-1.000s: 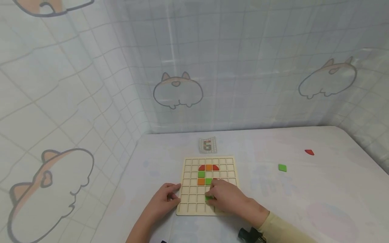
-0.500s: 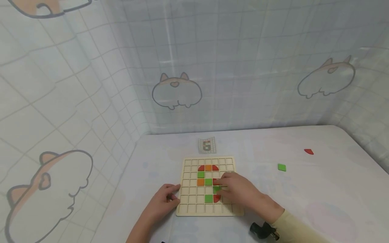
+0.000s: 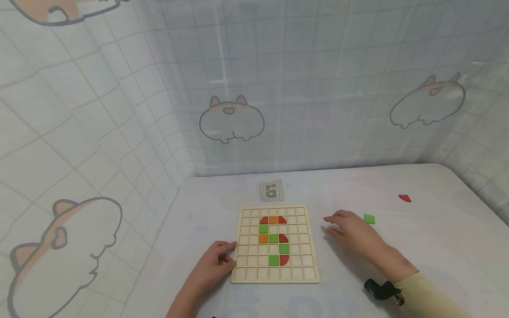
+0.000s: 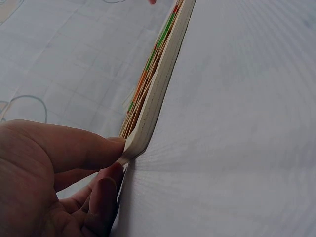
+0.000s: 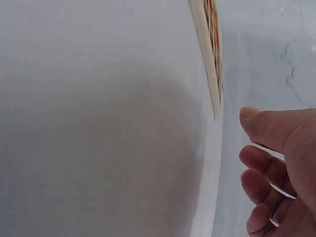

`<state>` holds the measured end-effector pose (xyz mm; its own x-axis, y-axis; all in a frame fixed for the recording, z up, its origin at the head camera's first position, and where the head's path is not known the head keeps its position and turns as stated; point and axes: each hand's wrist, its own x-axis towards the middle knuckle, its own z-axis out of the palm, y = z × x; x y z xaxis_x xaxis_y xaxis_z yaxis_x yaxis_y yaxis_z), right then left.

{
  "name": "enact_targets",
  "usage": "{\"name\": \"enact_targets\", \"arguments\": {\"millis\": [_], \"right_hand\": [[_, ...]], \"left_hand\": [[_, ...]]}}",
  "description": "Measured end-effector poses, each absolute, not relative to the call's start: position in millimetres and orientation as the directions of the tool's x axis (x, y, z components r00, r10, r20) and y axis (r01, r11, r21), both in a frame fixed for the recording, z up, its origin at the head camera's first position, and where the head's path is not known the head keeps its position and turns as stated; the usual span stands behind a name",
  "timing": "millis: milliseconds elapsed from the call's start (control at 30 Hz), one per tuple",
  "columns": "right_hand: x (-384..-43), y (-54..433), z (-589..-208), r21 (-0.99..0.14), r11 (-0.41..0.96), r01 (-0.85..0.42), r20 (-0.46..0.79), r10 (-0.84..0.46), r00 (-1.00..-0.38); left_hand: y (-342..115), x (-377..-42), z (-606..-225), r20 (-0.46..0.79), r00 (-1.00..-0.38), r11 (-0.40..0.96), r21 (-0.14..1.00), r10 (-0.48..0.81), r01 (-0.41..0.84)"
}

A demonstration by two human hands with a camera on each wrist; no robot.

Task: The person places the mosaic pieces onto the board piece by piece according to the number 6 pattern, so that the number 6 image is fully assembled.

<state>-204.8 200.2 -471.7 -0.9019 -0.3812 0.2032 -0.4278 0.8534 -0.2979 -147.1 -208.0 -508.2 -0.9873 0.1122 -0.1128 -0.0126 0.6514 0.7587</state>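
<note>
A pale wooden grid board (image 3: 246, 274) lies on the table in the head view. Green squares such as one green tile (image 3: 273, 260), orange squares such as one orange tile (image 3: 263, 239) and red rounded pieces such as one red tile (image 3: 283, 260) sit in its cells, forming a curving figure. My left hand (image 3: 214, 263) holds the board's left edge with thumb and fingertips, also seen at the corner in the left wrist view. Right of the board, my right hand (image 3: 355, 234) hovers with loosely bent fingers and nothing between them. Beside its knuckles lies a loose green tile (image 3: 370, 219).
A loose red rounded tile (image 3: 405, 198) lies farther back on the right. Behind the board is a small pattern card (image 3: 271, 191) with a similar figure. Printed curtains (image 3: 310, 110) rise at the table's back and sides. A black wrist device (image 3: 381, 290) sits by the right sleeve.
My right hand has left the board and moved right, to near the loose green tile. Red and green tiles once covered by it now show in the cells. The left hand stays put.
</note>
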Motion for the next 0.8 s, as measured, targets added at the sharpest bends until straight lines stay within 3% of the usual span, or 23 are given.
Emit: {"name": "enact_targets", "arguments": {"millis": [367,600,800], "right_hand": [[-214,269,-465,-0.303,0.892,-0.336,0.216,-0.279,-0.936],[-224,301,-460,-0.331,0.91,-0.251,0.156,-0.21,-0.965],[-234,324,-461,-0.271,0.922,-0.276,0.21,-0.224,-0.952]], "left_hand": [[-208,-147,-509,-0.11,-0.988,0.648,0.761,0.109,-0.013],[-209,-148,-510,-0.101,-0.988,0.638,0.77,0.117,-0.003],[-210,-148,-512,-0.091,-0.988,0.634,0.773,0.127,0.01]]}}
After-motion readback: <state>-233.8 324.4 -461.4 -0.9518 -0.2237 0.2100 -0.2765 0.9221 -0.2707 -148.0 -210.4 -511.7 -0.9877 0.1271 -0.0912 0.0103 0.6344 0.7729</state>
